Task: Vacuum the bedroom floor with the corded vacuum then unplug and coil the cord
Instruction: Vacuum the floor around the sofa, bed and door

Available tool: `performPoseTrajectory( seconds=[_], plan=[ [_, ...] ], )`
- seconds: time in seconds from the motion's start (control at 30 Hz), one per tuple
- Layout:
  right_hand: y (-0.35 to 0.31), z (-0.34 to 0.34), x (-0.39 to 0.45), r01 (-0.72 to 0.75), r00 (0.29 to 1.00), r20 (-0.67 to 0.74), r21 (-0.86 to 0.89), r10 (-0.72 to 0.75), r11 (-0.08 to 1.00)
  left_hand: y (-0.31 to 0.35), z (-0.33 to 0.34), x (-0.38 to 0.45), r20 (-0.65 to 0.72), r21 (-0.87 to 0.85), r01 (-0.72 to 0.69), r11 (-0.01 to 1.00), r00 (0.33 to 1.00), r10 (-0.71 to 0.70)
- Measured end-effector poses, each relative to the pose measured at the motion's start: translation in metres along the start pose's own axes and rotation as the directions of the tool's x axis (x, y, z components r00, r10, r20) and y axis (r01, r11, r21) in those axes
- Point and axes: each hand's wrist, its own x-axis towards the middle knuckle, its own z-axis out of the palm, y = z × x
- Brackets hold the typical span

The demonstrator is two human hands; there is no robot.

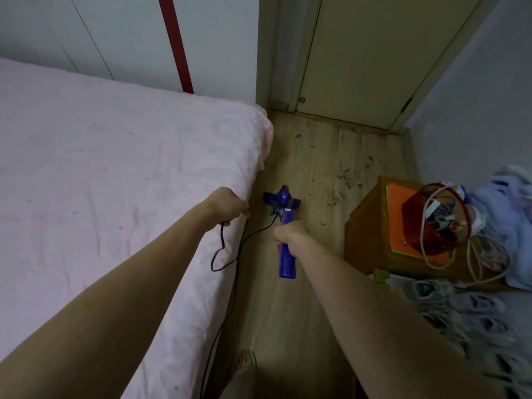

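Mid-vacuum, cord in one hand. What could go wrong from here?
1. The cord hangs in a slack loop from the left hand beside the vacuum; it could snag under the head or catch the foot it trails past.
2. The right hand steers in a narrow strip between bed and nightstand; the head may knock the nightstand.
3. Loose white cables dangle off the nightstand and could get sucked in.
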Motion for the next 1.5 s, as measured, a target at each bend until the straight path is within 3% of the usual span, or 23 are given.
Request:
performPoseTrajectory(
  seconds=[0.3, 0.6, 0.93, 1.2, 1.5],
  plan=[
    [-0.037, 0.011, 0.085, 0.002, 0.997, -0.074, -0.015, -0.003, 1.0, -0.006, -0.022, 0.068, 0.011, -0.092, -0.025, 0.995, 1.0, 0.026],
    [-0.02, -0.008, 0.094, -0.023, 0.998, -0.068, -0.117, 0.015, 0.993, -0.01, -0.005, 0.076, 0.04, -0.132, 0.005, 0.991, 0.999, 0.0],
    [0.052, -0.031, 0.008, -0.023, 1.0, 0.004, -0.221, 0.025, 0.975, 0.008, 0.032, 0.004, 0.072, -0.094, 0.02, 0.995, 0.997, -0.013],
    [0.144, -0.067, -0.085, 0.011, 0.999, 0.032, -0.315, -0.001, 0.949, 0.016, 0.08, -0.101, -0.009, -0.091, -0.04, 0.995, 0.999, 0.039],
    [0.228, -0.1, -0.175, -0.036, 0.993, 0.091, -0.329, 0.069, 0.944, -0.007, 0.13, -0.192, -0.066, -0.077, -0.042, 0.996, 0.997, 0.037]
  ],
)
